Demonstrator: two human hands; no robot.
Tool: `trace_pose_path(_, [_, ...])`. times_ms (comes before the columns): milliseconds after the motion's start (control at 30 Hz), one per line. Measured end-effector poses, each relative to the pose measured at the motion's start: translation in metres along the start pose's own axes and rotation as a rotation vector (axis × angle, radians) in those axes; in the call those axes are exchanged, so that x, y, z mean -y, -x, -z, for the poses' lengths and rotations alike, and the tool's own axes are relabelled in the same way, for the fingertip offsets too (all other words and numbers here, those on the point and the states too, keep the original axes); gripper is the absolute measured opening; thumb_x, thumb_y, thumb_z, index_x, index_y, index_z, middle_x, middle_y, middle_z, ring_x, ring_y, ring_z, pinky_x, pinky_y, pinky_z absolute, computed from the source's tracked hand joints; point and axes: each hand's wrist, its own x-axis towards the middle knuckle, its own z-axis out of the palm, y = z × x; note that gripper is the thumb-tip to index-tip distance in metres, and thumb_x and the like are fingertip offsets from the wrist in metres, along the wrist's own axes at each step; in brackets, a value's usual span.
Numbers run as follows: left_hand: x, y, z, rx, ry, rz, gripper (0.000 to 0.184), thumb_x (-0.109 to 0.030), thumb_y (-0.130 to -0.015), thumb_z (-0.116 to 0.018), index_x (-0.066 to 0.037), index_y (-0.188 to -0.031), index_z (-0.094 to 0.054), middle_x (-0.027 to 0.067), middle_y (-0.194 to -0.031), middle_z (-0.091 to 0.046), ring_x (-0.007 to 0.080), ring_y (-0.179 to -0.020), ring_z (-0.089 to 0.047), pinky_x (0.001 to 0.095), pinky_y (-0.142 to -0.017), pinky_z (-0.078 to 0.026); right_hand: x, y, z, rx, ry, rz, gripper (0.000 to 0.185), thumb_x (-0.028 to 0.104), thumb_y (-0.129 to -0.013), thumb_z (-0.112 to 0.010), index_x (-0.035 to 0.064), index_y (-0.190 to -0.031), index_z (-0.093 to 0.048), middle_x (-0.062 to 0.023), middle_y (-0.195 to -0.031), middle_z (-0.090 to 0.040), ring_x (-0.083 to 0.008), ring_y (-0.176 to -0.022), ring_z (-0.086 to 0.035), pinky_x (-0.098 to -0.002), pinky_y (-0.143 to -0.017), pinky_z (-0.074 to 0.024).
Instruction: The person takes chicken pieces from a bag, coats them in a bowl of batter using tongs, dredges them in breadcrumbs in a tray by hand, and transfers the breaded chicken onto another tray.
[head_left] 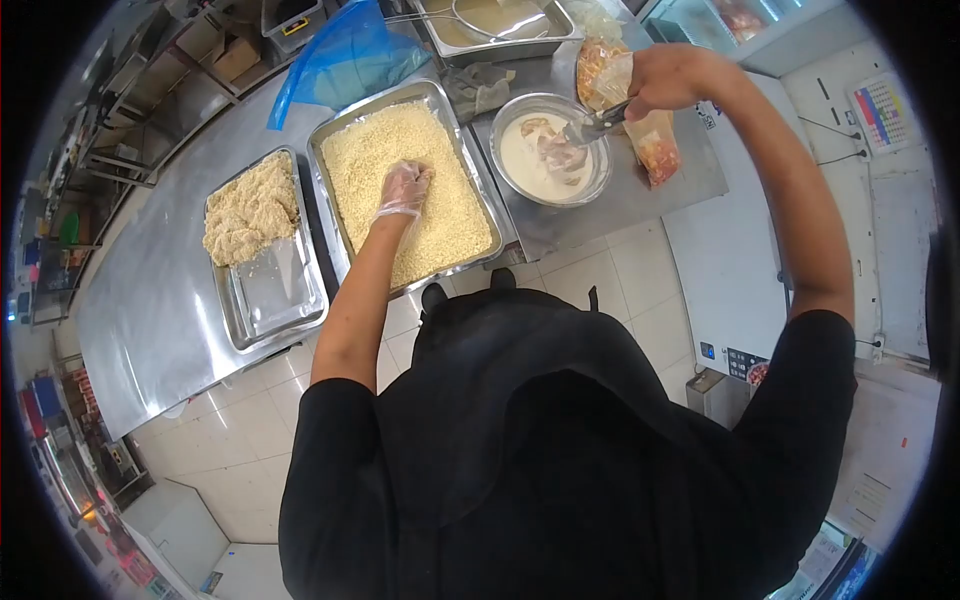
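Observation:
My left hand (405,190), in a clear plastic glove, rests in the pale crumbs (370,150) that fill a large metal tray (492,205). Its fingers are bunched together, and whatever they may hold is hidden. Over at the right, my bare right hand (668,82) is closed round the handle of metal tongs (600,124). The tips of the tongs reach into a round metal bowl (603,180) of creamy white batter (525,165), where pinkish pieces (562,155) lie partly covered.
Left of the crumbs, a smaller tray (232,315) holds coated pieces (250,210). A blue plastic bag (350,60), a grey cloth (480,90) and a steel pan (440,42) sit behind. Bags of orange-red food (655,150) lie beside the bowl.

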Motion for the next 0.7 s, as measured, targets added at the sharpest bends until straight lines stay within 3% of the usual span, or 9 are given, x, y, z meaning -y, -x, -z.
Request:
trace_pose_path(133, [-0.007,-0.012,0.028,0.074,0.127,0.373,0.028,-0.028,-0.093,-0.056,-0.007,-0.093,-0.074,0.0139,-0.086,-0.070,0.0240,-0.088,-0.064,0.0364,-0.079,-0.049,0.015,-0.023,-0.023,0.012,0.011,-0.073,0.041,0.039,-0.078,-0.064,0.0001,-0.087,-0.072,-0.0203,-0.081,-0.067,-0.0360,-0.079,-0.064,-0.0428,-0.074,-0.0497])
trace_pose_path(200, [-0.027,-0.012,0.066,0.199,0.757,0.489,0.045,-0.036,-0.100,-0.041,-0.003,-0.107,-0.070,0.0113,-0.101,-0.071,0.0179,-0.088,-0.063,0.0305,-0.078,-0.047,-0.004,-0.030,-0.019,-0.009,0.018,0.011,0.041,0.039,-0.078,-0.064,0.0000,-0.086,-0.072,-0.0204,-0.079,-0.067,-0.0355,-0.078,-0.064,-0.0429,-0.073,-0.0499])
trace_pose_path(233, [-0.023,-0.012,0.072,0.201,0.748,0.493,0.045,-0.036,-0.100,-0.041,-0.003,-0.107,-0.070,0.0113,-0.101,-0.071,0.0179,-0.088,-0.063,0.0305,-0.078,-0.047,-0.012,-0.030,-0.016,-0.025,0.029,0.087,0.041,0.039,-0.078,-0.064,-0.0002,-0.085,-0.072,-0.0205,-0.078,-0.067,-0.0349,-0.077,-0.064,-0.0429,-0.072,-0.0501])
trace_pose_path(300, [-0.013,-0.018,0.083,0.392,1.322,0.415,0.055,-0.040,-0.102,-0.032,0.002,-0.123,-0.060,0.0115,-0.117,-0.067,0.0145,-0.090,-0.062,0.0258,-0.078,-0.045,-0.004,-0.005,0.005,-0.021,0.026,0.050,0.041,0.039,-0.079,-0.064,-0.0002,-0.085,-0.072,-0.0203,-0.079,-0.067,-0.0344,-0.077,-0.064,-0.0431,-0.071,-0.0502])
trace_pose_path(367, [-0.017,-0.026,0.079,0.371,1.278,0.507,0.055,-0.039,-0.102,-0.034,0.002,-0.134,-0.048,0.0137,-0.126,-0.062,0.0149,-0.086,-0.062,0.0298,-0.077,-0.048,0.003,0.000,0.010,-0.020,0.032,0.009,0.041,0.040,-0.079,-0.064,-0.0003,-0.085,-0.072,-0.0200,-0.081,-0.067,-0.0338,-0.077,-0.065,-0.0433,-0.071,-0.0503])
trace_pose_path(467, [-0.005,-0.033,0.056,0.216,0.898,0.489,0.056,-0.044,-0.103,-0.031,0.000,-0.128,-0.057,0.0149,-0.125,-0.063,0.0202,-0.097,-0.065,0.0373,-0.081,-0.051,0.015,-0.018,-0.011,-0.069,0.035,0.029,0.042,0.041,-0.079,-0.064,0.0001,-0.084,-0.072,-0.0192,-0.083,-0.068,-0.0324,-0.078,-0.065,-0.0427,-0.071,-0.0506])
trace_pose_path(533, [0.015,-0.043,0.039,0.282,0.083,0.361,0.064,-0.057,-0.097,-0.039,-0.002,-0.114,-0.068,0.0204,-0.116,-0.066,0.0287,-0.102,-0.066,0.0422,-0.086,-0.051,0.018,-0.034,-0.019,-0.021,0.062,-0.019,0.043,0.043,-0.079,-0.064,0.0006,-0.085,-0.072,-0.0190,-0.088,-0.068,-0.0329,-0.080,-0.066,-0.0425,-0.074,-0.0511])
trace_pose_path(633, [-0.059,-0.023,0.067,0.126,-0.358,0.477,0.066,-0.063,-0.088,-0.051,-0.002,-0.102,-0.072,0.0259,-0.107,-0.067,0.0351,-0.107,-0.064,0.0451,-0.090,-0.048,-0.004,-0.032,0.006,-0.060,0.084,0.140,0.044,0.043,-0.078,-0.065,0.0006,-0.087,-0.073,-0.0195,-0.088,-0.069,-0.0341,-0.083,-0.065,-0.0421,-0.076,-0.0512])
trace_pose_path(700, [-0.056,-0.020,0.070,0.130,-0.366,0.478,0.064,-0.061,-0.086,-0.054,-0.002,-0.102,-0.071,0.0261,-0.106,-0.067,0.0374,-0.105,-0.063,0.0459,-0.091,-0.047,0.002,0.003,0.036,-0.180,0.118,0.153,0.045,0.043,-0.078,-0.065,0.0010,-0.092,-0.073,-0.0200,-0.092,-0.070,-0.0351,-0.087,-0.065,-0.0427,-0.080,-0.0508])
